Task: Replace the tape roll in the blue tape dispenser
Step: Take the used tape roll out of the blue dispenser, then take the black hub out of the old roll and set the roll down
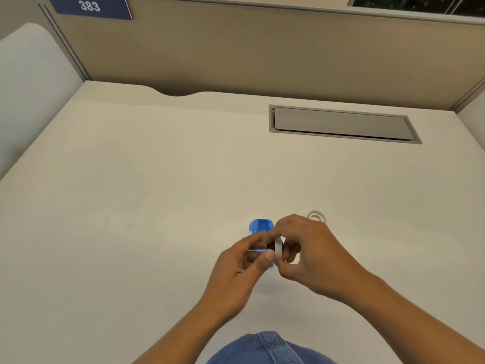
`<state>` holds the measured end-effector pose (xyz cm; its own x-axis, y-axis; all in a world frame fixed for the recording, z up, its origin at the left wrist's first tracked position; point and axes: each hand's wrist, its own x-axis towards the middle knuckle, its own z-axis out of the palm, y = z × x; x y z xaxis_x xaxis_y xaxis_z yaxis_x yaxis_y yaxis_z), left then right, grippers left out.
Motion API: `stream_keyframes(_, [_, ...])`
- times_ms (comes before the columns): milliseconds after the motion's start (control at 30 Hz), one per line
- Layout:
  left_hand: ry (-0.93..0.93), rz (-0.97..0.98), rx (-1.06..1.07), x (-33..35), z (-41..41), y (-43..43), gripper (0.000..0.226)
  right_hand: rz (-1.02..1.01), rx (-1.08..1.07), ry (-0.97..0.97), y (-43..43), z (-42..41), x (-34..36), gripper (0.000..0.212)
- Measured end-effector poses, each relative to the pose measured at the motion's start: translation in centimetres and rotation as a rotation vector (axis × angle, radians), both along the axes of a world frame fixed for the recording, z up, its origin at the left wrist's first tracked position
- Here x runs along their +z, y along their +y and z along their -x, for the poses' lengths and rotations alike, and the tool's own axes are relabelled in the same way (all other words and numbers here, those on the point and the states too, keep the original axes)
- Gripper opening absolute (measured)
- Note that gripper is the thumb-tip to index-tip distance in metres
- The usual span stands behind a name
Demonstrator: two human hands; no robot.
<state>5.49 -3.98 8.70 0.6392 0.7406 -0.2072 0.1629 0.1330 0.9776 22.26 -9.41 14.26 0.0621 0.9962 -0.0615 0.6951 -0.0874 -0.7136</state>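
From the head camera, both hands meet above the desk, toward its near edge and right of centre. The left hand is curled, thumb and fingers pinching the blue tape dispenser. The right hand is closed round a white tape roll with a dark core, touching the dispenser. A clear empty ring lies just beyond the right hand.

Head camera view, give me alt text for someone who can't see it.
Two bare hands, left hand and right hand, hold a white tape roll with a dark core over a blue tape dispenser on a pale desk. A clear ring-shaped roll lies just beyond the right hand, below a grey cable hatch.
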Motion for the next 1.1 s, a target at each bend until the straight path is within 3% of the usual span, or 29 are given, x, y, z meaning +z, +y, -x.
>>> stream_keyframes(100, [-0.045,0.058,0.070,2.3,0.1,-1.3,0.027,-0.040,0.016,0.031,-1.2,0.5,0.3,0.030])
stream_keyframes(433, [-0.153,0.272,0.172,4.6,0.6,-2.8,0.038,-0.193,-0.248,0.261,-4.2,1.5,1.0,0.055])
stream_keyframes(600, [-0.193,0.284,0.176,5.5,0.4,-3.2,0.035,-0.255,-0.329,0.501,-5.1,2.1,0.9,0.052])
stream_keyframes(967, [-0.110,0.148,0.167,6.1,1.0,-3.3,0.035,-0.266,-0.348,0.400,-5.8,2.6,1.6,0.033])
stream_keyframes(1100, [-0.102,0.113,0.163,6.3,1.0,-3.2,0.021,-0.262,-0.345,0.398,-6.0,2.7,1.8,0.033])
